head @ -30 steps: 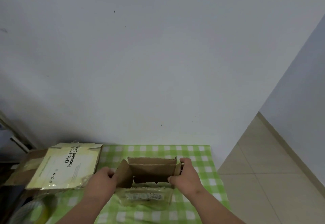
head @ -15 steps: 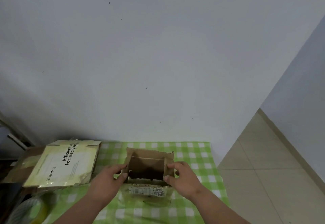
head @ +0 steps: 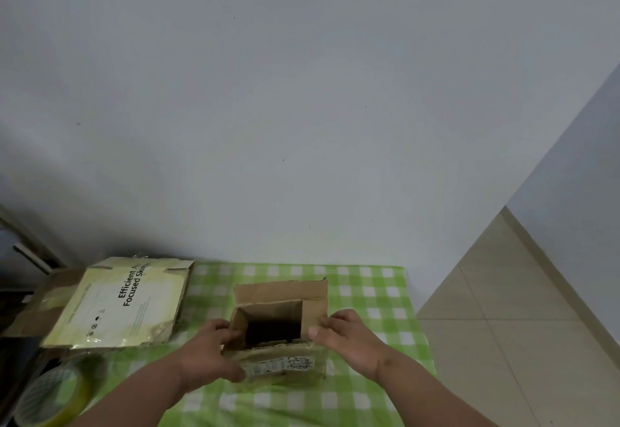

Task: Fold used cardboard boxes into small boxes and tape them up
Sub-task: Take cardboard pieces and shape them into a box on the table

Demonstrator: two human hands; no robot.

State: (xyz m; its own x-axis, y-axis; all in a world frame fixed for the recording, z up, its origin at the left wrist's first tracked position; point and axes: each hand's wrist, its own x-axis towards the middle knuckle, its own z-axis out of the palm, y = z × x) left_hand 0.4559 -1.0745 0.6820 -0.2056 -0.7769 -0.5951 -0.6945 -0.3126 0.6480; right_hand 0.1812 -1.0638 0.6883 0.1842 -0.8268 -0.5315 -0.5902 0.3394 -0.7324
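- The left hand grips the left wall of the small cardboard box, with the fingers curled over the top edge into the opening and the thumb low against the near face.
- The right hand holds the right wall of the same box, thumb on the near side at the flap and fingers wrapped round the outer side.
- The box stands upright between the two hands on the green-and-white checked tablecloth, its top open and its inside dark.
- Beyond the fingers the far flap stands up, its upper edge ragged.
- On the near face, between the wrists, is a white printed label under glossy tape; the writing on it is too blurred to read.
- Left of the left hand, near it but apart, lies a flattened pale yellow carton printed with "Efficient" and "Focused Ski…", partly overhanging the cloth's left edge.
- A brown cardboard sheet sticks out from under that carton further left.
- Near the left forearm, at the lower left corner, sits a roll of what looks like clear yellowish tape, though it is out of focus.
- Behind everything is a plain white wall.
- Well to the right of the right arm is a beige tiled floor.
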